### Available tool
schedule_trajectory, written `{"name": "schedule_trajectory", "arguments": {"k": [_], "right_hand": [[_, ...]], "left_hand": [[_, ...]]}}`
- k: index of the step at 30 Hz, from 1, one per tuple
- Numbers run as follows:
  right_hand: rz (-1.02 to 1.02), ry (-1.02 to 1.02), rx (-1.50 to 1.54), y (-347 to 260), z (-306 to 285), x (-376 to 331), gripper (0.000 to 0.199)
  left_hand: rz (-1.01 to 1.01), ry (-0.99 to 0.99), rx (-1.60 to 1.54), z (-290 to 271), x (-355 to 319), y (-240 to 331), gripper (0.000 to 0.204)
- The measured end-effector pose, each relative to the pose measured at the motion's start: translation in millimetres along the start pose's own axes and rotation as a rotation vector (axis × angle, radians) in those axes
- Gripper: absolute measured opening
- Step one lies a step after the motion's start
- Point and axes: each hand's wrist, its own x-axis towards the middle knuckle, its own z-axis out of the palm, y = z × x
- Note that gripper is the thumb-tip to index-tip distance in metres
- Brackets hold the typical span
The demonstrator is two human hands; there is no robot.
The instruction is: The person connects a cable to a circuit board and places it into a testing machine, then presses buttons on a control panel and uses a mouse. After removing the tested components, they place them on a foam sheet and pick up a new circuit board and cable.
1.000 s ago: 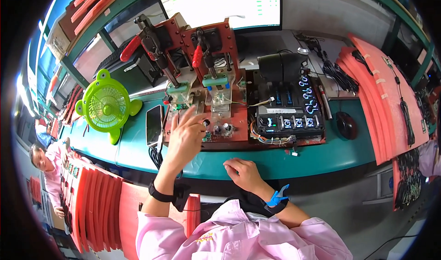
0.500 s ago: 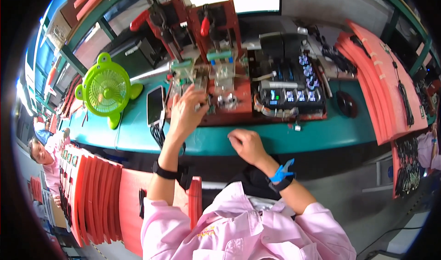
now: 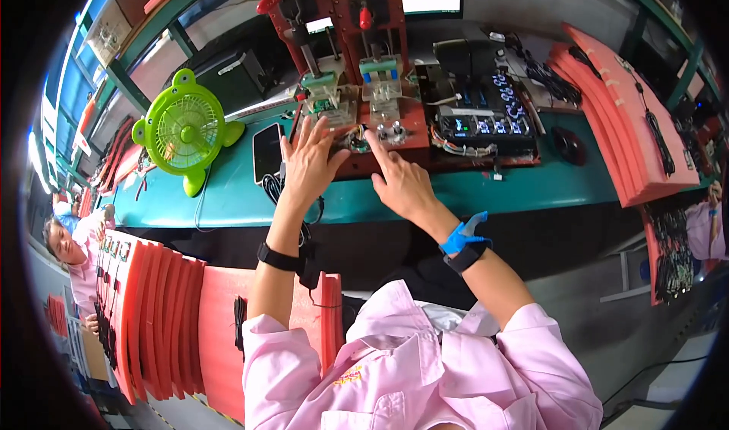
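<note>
Two red test fixtures with toggle clamps stand side by side on the green bench. My left hand [image 3: 310, 162] is open, fingers spread, at the front of the left fixture [image 3: 328, 111]. A green circuit board [image 3: 322, 106] shows on that fixture beyond my fingertips. My right hand [image 3: 406, 188] has its index finger stretched out to the front of the right fixture [image 3: 414, 122], beside small silver knobs or buttons [image 3: 392, 131]. Whether the fingertip touches anything, I cannot tell. Neither hand appears to hold anything. Each wrist wears a black band; a blue strip is on the right one.
A green frog-shaped fan [image 3: 186, 132] and a smartphone [image 3: 266, 153] are on the left. Rightward are a black unit with lit digits [image 3: 486, 126], a mouse [image 3: 569, 147] and pink foam sheets [image 3: 600, 118]. More foam [image 3: 163, 324] stands low left, near another person [image 3: 72, 251].
My right hand has moved forward from the bench edge, its curled fingers now with the index stretched out to the fixture. My left hand's fingers have spread. The view has shifted slightly.
</note>
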Motion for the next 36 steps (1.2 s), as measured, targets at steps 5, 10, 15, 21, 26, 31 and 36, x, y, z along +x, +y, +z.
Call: {"name": "schedule_trajectory", "arguments": {"k": [5, 10, 15, 21, 26, 31, 36], "right_hand": [[0.013, -0.092, -0.002, 2, 9, -8, 0.066], [-0.006, -0.079, -0.029, 0, 0, -8, 0.066], [-0.072, -0.048, 0.087, 7, -3, -16, 0.065], [-0.019, 0.073, 0.208, 33, 0, -38, 0.035], [-0.134, 0.075, 0.340, 54, 3, -56, 0.007], [-0.139, 0.094, 0.322, 50, 6, -54, 0.008], [-0.157, 0.153, 0.325, 52, 9, -54, 0.011]], "left_hand": [[0.036, -0.033, -0.041, -5, -7, -5, 0.050], [0.115, -0.056, -0.071, -2, -12, -6, 0.056], [0.083, -0.189, -0.046, -24, -1, 7, 0.060], [0.235, -0.093, -0.187, -16, 21, 56, 0.060], [0.276, -0.068, -0.220, -4, 9, 62, 0.055], [0.212, -0.106, -0.211, -10, 8, 58, 0.055], [0.166, -0.097, -0.135, -12, 17, 65, 0.056]]}}
